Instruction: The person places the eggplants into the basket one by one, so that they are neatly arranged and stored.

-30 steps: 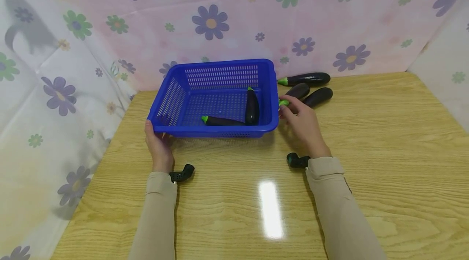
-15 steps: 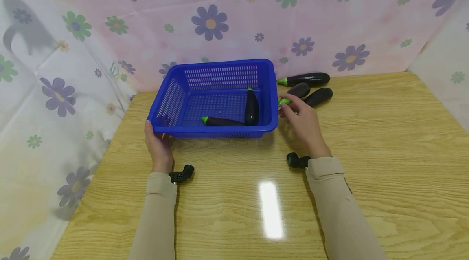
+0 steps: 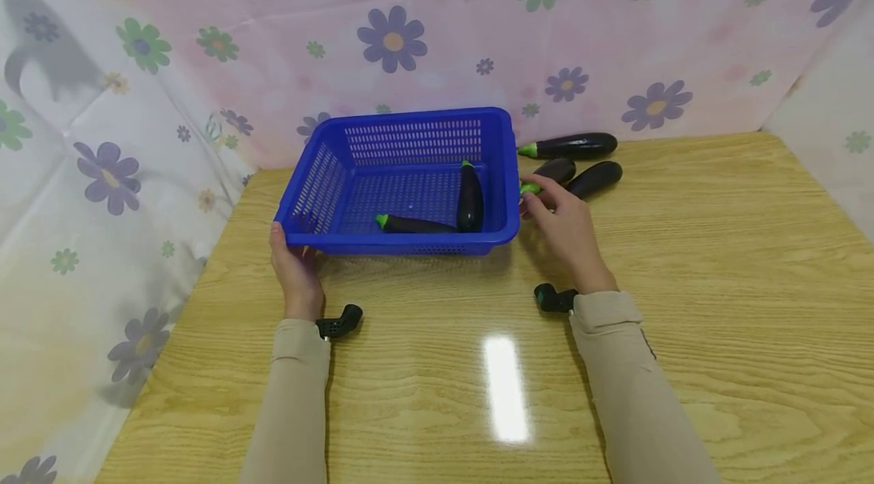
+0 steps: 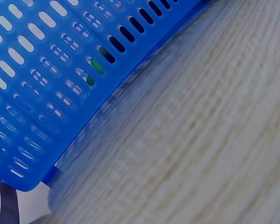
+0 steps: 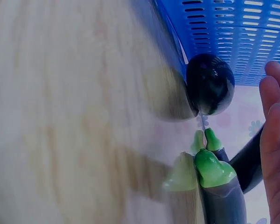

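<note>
A blue slotted plastic basket point(image 3: 396, 237) stands on the table, also seen in both wrist views. My left hand point(image 3: 295, 271) grips its near left corner, thumb on the rim and fingers underneath. Inside lie two eggplants, one lengthwise point(image 3: 470, 199), one along the front wall point(image 3: 416, 226). Right of the basket, my right hand point(image 3: 563, 226) pinches an eggplant point(image 3: 557, 169) by its green stem end point(image 3: 529, 187); the grip itself is partly hidden. In the right wrist view, another eggplant point(image 5: 210, 84) lies round end forward beside the basket, below my fingers point(image 5: 273, 140).
Two more eggplants lie right of the basket: one at the back point(image 3: 576, 145), one nearer point(image 3: 595, 179). The wood-grain table point(image 3: 410, 378) meets a flowered cloth point(image 3: 437, 36) behind. Black camera mounts point(image 3: 341, 322) sit at both wrists.
The pinched eggplant's dark body has shifted slightly toward me. Both hands and the basket otherwise stay where they were.
</note>
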Demonstrator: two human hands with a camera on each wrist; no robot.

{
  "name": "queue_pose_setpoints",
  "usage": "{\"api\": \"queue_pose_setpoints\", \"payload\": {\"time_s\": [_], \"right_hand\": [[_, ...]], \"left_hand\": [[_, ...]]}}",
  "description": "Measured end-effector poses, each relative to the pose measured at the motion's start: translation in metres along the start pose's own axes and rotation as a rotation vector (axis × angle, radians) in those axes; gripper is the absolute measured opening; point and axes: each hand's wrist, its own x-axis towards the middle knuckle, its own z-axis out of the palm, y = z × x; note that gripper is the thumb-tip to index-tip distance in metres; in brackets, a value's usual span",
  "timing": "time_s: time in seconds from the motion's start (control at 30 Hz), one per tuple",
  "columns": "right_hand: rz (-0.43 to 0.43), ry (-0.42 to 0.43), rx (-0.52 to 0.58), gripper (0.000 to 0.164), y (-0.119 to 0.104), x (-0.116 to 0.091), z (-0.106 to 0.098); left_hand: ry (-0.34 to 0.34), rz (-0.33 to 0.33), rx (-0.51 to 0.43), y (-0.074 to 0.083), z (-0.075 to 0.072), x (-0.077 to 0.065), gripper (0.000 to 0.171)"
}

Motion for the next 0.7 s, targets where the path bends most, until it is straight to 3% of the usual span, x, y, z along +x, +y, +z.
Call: {"api": "queue_pose_setpoints", "payload": {"time_s": [0.7], "right_hand": [[0.036,-0.039,-0.044,0.037,-0.0006,-0.0007,0.0006]], "left_hand": [[0.023,-0.001,-0.054,0.0006,0.0021,0.0,0.046]]}}
